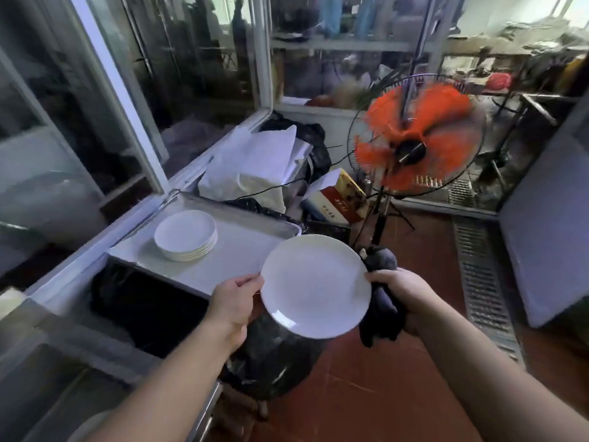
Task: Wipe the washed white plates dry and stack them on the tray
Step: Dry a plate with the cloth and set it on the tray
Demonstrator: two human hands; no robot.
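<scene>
Plate (pixel 315 285) held at opposite rims, tray (pixel 242 250) floor bare beside stack (pixel 185 235)

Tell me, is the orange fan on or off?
On. The fan's orange blades smear into a blur inside the wire cage, so they are spinning.

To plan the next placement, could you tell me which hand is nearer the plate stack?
Left. The left hand grips the held plate's rim beside the tray, nearer the plate stack; the right hand is across the plate.
</scene>
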